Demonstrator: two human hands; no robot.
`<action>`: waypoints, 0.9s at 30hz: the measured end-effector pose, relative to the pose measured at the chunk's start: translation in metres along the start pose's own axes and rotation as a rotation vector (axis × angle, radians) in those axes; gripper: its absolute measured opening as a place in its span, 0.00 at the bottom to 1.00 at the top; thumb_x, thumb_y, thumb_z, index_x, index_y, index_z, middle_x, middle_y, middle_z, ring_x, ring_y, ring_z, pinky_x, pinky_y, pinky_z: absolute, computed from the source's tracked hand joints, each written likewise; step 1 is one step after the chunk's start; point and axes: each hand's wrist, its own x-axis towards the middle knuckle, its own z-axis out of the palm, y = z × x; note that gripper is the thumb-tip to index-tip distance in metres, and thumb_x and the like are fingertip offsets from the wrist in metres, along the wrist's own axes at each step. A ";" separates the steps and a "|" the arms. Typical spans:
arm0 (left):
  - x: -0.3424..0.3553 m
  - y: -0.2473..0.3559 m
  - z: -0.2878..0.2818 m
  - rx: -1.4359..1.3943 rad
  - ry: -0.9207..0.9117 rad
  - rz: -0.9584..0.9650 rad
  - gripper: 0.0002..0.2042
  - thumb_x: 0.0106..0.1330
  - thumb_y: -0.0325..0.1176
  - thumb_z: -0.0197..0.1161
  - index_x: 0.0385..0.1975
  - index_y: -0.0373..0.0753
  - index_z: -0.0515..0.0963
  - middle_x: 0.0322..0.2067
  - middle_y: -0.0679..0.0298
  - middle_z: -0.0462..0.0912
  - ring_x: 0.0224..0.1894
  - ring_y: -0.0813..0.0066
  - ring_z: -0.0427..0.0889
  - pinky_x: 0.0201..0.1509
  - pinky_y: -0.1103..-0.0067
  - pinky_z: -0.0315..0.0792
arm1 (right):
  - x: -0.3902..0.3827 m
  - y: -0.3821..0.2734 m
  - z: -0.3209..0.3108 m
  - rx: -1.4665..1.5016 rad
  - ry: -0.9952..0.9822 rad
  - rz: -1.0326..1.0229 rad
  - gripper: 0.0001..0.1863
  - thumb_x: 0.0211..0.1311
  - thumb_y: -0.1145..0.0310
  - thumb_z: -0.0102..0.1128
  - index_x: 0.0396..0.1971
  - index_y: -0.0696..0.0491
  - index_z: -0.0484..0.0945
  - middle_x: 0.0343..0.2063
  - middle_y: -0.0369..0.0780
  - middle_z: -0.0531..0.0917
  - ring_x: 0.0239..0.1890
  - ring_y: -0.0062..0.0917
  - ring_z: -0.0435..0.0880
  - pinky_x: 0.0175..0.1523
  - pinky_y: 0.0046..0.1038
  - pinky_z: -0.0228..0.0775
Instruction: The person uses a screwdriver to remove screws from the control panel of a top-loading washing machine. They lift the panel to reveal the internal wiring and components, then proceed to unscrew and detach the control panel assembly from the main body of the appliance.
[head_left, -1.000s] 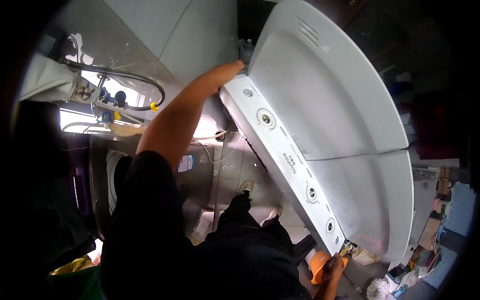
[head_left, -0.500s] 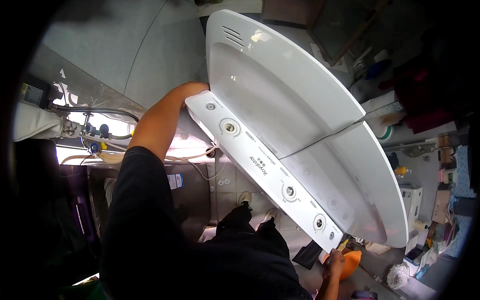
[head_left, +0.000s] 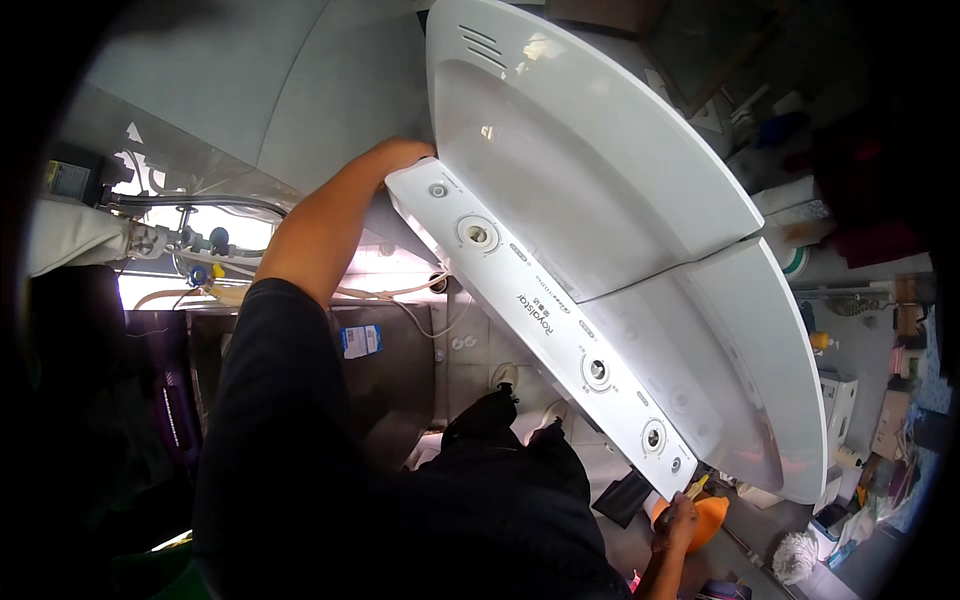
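A large white washing machine top (head_left: 590, 190) with a twin lid stands tilted across the view. Its long control panel (head_left: 520, 300) carries several round knob seats and runs from upper left to lower right. My left hand (head_left: 408, 153) grips the panel's upper-left end, its fingertips hidden behind the edge. At the lower-right corner my right hand (head_left: 680, 522) is closed against the panel's end. Beside that hand a small yellow object (head_left: 699, 486) shows, too little of it to name. Close behind my right hand sits an orange plastic container (head_left: 708, 524).
Left, a dark metallic appliance body (head_left: 390, 390) bears a blue-and-white label, with hoses and valves (head_left: 205, 240) above it. My feet stand on floor tiles (head_left: 480, 345). A white mop head (head_left: 796, 556) lies at lower right, near a cluttered shelf (head_left: 890, 420).
The whole view has shifted slightly, so the panel, both hands and the surroundings sit a little further right and mostly higher. Both hands keep their places on the panel's ends.
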 end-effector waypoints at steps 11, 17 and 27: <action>-0.022 -0.047 0.004 -0.515 0.090 0.011 0.20 0.64 0.46 0.58 0.48 0.38 0.78 0.45 0.61 0.80 0.44 0.70 0.78 0.48 0.74 0.70 | 0.007 0.002 -0.002 -0.002 0.063 0.025 0.06 0.55 0.65 0.61 0.24 0.46 0.72 0.19 0.28 0.70 0.16 0.15 0.69 0.16 0.18 0.53; -0.085 -0.083 0.064 -0.680 0.622 0.236 0.22 0.67 0.42 0.55 0.56 0.34 0.72 0.46 0.59 0.78 0.48 0.71 0.73 0.51 0.78 0.67 | -0.004 -0.018 0.010 -0.018 0.084 -0.066 0.07 0.57 0.66 0.61 0.24 0.47 0.73 0.14 0.27 0.68 0.10 0.13 0.65 0.13 0.18 0.54; -0.295 -0.074 0.325 -1.236 -0.602 -0.244 0.33 0.72 0.55 0.43 0.63 0.29 0.59 0.61 0.46 0.67 0.65 0.55 0.66 0.67 0.66 0.60 | 0.011 0.001 -0.040 -0.117 -0.228 -0.006 0.08 0.60 0.69 0.58 0.32 0.57 0.81 0.20 0.28 0.76 0.20 0.11 0.70 0.26 0.16 0.59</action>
